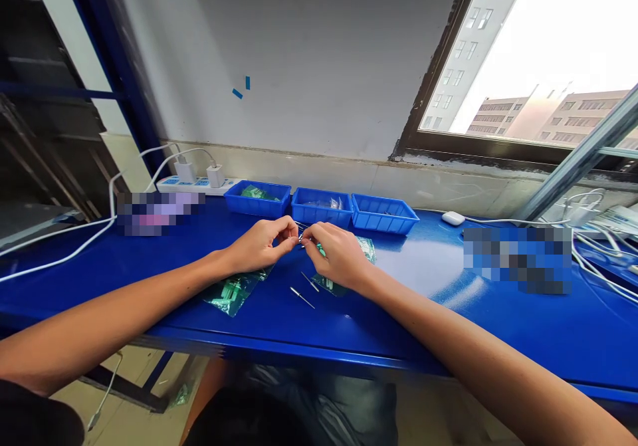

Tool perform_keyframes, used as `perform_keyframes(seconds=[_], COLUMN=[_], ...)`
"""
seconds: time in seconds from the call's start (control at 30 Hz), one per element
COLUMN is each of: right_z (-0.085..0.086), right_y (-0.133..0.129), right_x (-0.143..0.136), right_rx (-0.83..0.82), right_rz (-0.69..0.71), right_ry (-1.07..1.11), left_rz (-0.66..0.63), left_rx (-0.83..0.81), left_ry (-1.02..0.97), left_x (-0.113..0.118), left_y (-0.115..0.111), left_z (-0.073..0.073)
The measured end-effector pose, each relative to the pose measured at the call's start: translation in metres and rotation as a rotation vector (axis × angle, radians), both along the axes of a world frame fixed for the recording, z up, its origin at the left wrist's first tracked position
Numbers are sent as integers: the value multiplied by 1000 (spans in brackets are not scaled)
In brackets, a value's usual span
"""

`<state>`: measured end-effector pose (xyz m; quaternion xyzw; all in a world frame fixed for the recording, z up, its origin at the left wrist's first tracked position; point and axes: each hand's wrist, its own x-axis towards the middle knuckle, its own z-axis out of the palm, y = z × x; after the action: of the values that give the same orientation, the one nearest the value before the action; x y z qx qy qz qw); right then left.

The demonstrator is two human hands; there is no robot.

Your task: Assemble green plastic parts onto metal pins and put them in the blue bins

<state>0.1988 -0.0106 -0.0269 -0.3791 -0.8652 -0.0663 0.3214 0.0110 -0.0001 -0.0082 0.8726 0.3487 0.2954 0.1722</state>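
My left hand (263,245) and my right hand (337,254) meet over the middle of the table, both with fingers pinched. At their touching fingertips is a small shiny metal part (300,238), mostly covered by the fingers, so its exact kind cannot be made out. Below the hands, two slim metal pins (302,298) lie on the blue surface, roughly side by side. A green-tinted plastic bag (232,294) with light pieces inside lies below my left wrist. Another green-tinted bag (331,286) is partly hidden under my right hand.
Three blue bins (321,217) line the back of the blue table (164,293); the left one contains green bags. A power strip (172,185) with white chargers stands at back left. A white earbud case (452,218) and cables (598,243) lie to the right. Two areas are blurred out.
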Motion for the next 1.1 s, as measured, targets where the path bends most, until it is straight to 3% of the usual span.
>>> perform_keyframes(seconds=[1.1], right_z=[1], right_y=[-1], right_x=[1], right_rx=[-1], right_rz=[3], right_ry=[2], left_rz=[-6], left_rx=[2], left_ry=[-11], left_x=[0], left_y=[0], left_z=[0])
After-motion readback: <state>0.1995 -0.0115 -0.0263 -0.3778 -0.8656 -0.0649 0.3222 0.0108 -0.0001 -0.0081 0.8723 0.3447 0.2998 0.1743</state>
